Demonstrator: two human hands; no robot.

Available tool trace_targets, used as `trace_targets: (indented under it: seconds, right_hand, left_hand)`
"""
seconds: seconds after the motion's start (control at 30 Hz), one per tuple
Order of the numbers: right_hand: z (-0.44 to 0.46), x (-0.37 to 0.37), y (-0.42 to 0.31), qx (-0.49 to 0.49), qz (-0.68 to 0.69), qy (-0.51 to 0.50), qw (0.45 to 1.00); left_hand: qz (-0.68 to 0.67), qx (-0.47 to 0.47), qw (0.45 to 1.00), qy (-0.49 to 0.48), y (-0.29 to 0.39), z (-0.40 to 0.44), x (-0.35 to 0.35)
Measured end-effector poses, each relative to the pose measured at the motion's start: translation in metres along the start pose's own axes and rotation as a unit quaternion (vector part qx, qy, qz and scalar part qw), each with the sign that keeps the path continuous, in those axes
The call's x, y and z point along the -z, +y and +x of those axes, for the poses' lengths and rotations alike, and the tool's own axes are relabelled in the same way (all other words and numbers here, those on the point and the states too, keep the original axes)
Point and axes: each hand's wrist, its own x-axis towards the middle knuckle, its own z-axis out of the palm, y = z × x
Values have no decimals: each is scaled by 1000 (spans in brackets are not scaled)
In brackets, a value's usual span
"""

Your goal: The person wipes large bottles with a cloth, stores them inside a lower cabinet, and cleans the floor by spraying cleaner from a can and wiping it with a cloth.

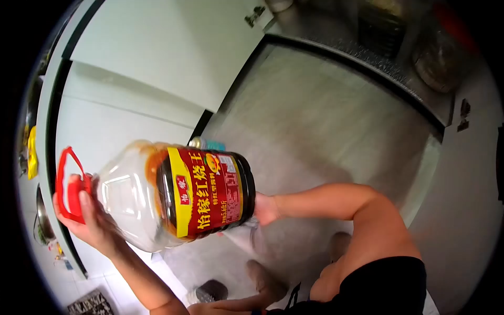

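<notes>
A large clear plastic jug [136, 194] of dark sauce, with a red and yellow label, is held up and tilted on its side. Its neck points left and its base points right. My left hand [86, 220] is closed around the red cap and handle [65, 184]. Against the base is my right hand [266, 209], its fingers mostly hidden behind the jug. Below that hand hangs a pale, thin cloth-like piece [244, 236], which it seems to press to the jug. Dark liquid fills the base end of the jug.
Pale cabinet doors [157, 47] stand at the upper left. An open cabinet [394, 68] at the upper right holds jars, one red-lidded. A small teal can [210, 144] stands behind the jug. Grey floor [315, 105] lies beneath, with a patterned mat [90, 304] at lower left.
</notes>
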Motion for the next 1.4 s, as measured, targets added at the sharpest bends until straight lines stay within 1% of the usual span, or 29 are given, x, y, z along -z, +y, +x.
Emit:
trace_targets:
  seconds: [0.07, 0.17, 0.2, 0.23, 0.27, 0.3, 0.37, 0.4, 0.47, 0.5, 0.57, 0.6, 0.63, 0.67, 0.7, 0.73, 0.77, 0.83, 0.9, 0.97, 1.0, 1.07, 1.1, 1.13, 1.17, 1.27, 1.33, 1.37, 1.4]
  right_hand:
    - [-27, -8, -17, -13, -41, -19, 999]
    - [-43, 5, -41, 103, -70, 48, 991]
    - [-53, -4, -54, 116, -32, 95, 988]
    - [-61, -13, -66, 154, -40, 124, 979]
    - [-68, -21, -75, 188, -46, 151, 969]
    - [-72, -27, -82, 220, -57, 180, 957]
    - [-68, -27, -90, 325, -86, 218, 916]
    - [-65, -23, -97, 380, -102, 234, 889]
    - [-53, 5, -104, 444, -165, 355, 806]
    - [-46, 19, -110, 474, -198, 412, 753]
    - [-36, 33, -121, 618, -236, 435, 611]
    - [-36, 36, -131, 680, -257, 440, 528]
    - [-46, 34, -144, 652, -338, 457, 502]
    - [-67, 27, -151, 616, -414, 474, 474]
    - [-84, 19, -157, 575, -484, 489, 442]
    - [-92, 10, -167, 595, -473, 501, 413]
    - [-100, 5, -178, 583, -464, 517, 421]
    - [-115, -1, -206, 555, -441, 555, 436]
    - [-124, 18, -248, 658, -438, 538, 292]
    - [-141, -19, -277, 610, -414, 589, 330]
    - [-149, -34, -291, 583, -401, 614, 349]
    - [-155, -25, -331, 587, -393, 645, 292]
    - [-160, -21, -351, 588, -390, 659, 260]
    - [-165, -51, -359, 510, -337, 700, 370]
    - [-167, -59, -371, 517, -334, 696, 370]
    - [-162, -65, -410, 548, -320, 674, 378]
    - [-169, -53, -443, 594, -295, 643, 384]
    - [-175, -50, -459, 609, -273, 620, 412]
    - [-182, -50, -474, 625, -251, 591, 443]
  left_hand:
    - [-27, 7, 999, -17, -9, -2, -9]
    - [-12, -5, 1000, -8, -3, -4, -35]
    - [0, -18, 1000, -9, 0, -4, -46]
    - [15, -32, 999, -9, 5, -5, -58]
    - [33, -32, 999, -11, 18, -7, -77]
    - [64, -60, 996, -19, 27, -6, -93]
    - [43, -111, 992, -52, 32, 0, -128]
    - [44, -140, 987, -63, 30, 5, -145]
    - [53, -183, 977, -97, 24, 15, -175]
    - [-1, -207, 972, -116, 16, 20, -190]
    - [-75, -224, 965, -116, 3, 29, -227]
    - [-51, -252, 961, -104, -6, 35, -245]
    - [-29, -279, 955, -90, -15, 42, -264]
    - [-67, -264, 958, -87, -19, 43, -284]
    - [-69, -275, 957, -60, -26, 47, -306]
    - [-106, -240, 963, -64, -32, 49, -326]
    - [-143, -204, 966, -69, -36, 51, -347]
    - [-169, -218, 959, -68, -45, 63, -388]
    - [-138, -245, 959, -43, -50, 77, -424]
    - [-172, -198, 960, -99, -54, 95, -459]
    - [-185, -205, 957, -88, -57, 105, -479]
    - [-238, -237, 941, -47, -59, 124, -518]
    - [-245, -232, 940, -50, -64, 131, -536]
    - [-234, -218, 944, -81, -76, 132, -558]
    - [-225, -204, 946, -111, -84, 139, -574]
    - [-289, -175, 931, -138, -107, 174, -618]
    - [-251, -179, 939, -154, -126, 187, -655]
    - [-226, -185, 943, -162, -127, 200, -637]
    - [-96, -139, 926, -339, -125, 207, -616]
